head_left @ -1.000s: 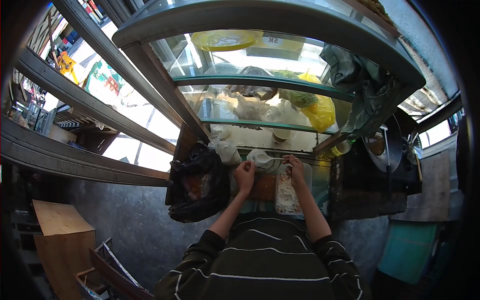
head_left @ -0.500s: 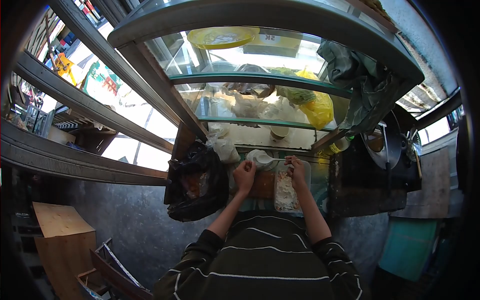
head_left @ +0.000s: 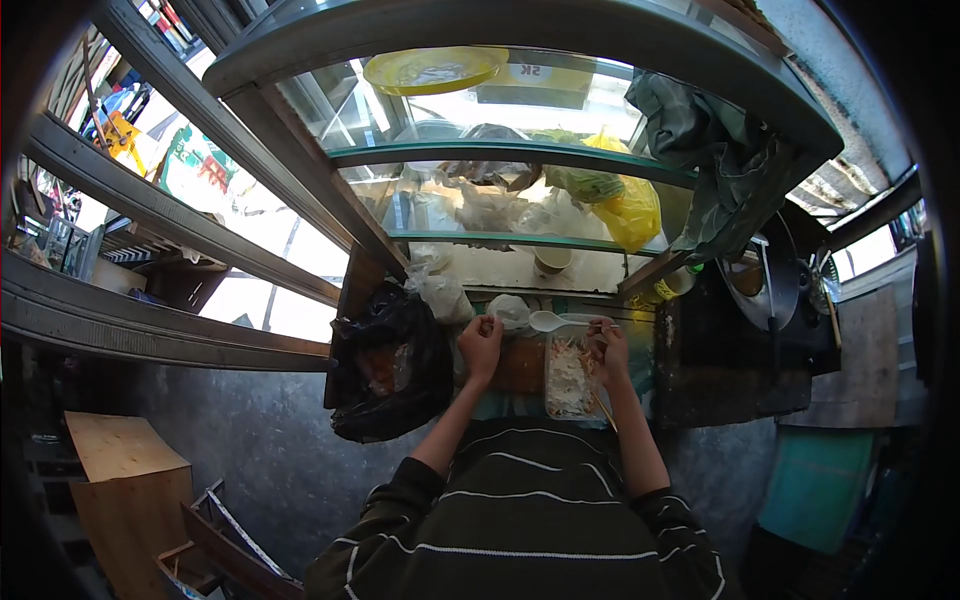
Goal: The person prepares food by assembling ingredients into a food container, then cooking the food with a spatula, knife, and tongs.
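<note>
My right hand (head_left: 609,352) grips the handle of a white spoon (head_left: 543,321), its bowl pointing left. Below the spoon is a clear rectangular container (head_left: 549,408) of pale shredded food with orange bits (head_left: 570,378). A thin wooden stick (head_left: 604,410) slants at the container's right side, partly behind my forearm. My left hand (head_left: 480,345) is closed in a pinch beside a small rounded white item (head_left: 509,311), perhaps a bowl or bag. What its fingers hold, if anything, is hidden. A brown board (head_left: 523,365) lies between my hands.
A black plastic bag (head_left: 392,375) stands left, beside a clear bag (head_left: 440,297). Ahead, a glass display case (head_left: 460,152) holds a yellow bag (head_left: 632,215) and a cup (head_left: 552,260). At right are a bottle (head_left: 676,285) and a large pan (head_left: 765,290).
My right hand has moved slightly right and down, drawing the spoon away from the white item. The wooden stick has come into sight. My left hand stays pinched.
</note>
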A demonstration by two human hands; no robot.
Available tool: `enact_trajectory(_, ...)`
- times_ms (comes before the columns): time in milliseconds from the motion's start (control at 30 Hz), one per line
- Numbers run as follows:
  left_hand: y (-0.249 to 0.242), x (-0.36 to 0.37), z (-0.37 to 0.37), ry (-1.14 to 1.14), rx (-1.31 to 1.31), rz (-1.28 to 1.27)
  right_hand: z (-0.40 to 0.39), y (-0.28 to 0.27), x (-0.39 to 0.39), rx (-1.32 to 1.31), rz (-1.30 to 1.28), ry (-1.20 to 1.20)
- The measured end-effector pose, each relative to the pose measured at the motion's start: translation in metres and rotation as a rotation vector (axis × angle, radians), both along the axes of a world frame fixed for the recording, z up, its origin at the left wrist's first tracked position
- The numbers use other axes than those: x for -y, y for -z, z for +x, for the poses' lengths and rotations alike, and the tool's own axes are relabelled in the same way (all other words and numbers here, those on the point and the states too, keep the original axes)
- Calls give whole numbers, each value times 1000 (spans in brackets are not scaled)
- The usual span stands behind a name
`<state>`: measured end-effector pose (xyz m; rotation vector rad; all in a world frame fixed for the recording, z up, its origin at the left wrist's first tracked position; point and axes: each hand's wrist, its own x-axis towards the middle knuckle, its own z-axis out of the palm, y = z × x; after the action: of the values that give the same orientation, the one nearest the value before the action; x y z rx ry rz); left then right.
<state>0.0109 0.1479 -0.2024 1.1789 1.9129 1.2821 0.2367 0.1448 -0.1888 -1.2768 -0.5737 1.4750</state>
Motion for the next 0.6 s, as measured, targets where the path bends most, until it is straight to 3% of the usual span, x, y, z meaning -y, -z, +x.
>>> enact_trajectory(133, -4, -3, -3, 8, 8, 5, 26, -28, 30, 80, 13, 63)
enact_trajectory(233, -3, -4, -4, 12, 1, -6, 39, -32, 58, 297, 149, 79)
enact_trajectory(300, -6, -4, -4, 17, 4, -31, 37, -34, 77, 806, 312, -19)
enact_trajectory(333, -5, -5, -4, 22, 4, -35, 35, -37, 86, 806, 306, -16)
enact_trajectory(400, 0, -6, -4, 19, -57, 22, 27, -50, 100, 1164, 460, -215)
enact_trajectory(533, 0, -5, -2, 21, -44, 12, 22, -62, 107, 1171, 424, -249)
enact_trajectory(600, -2, -5, 0, 4, -17, 16, 21, -63, 100, 1074, 435, -99)
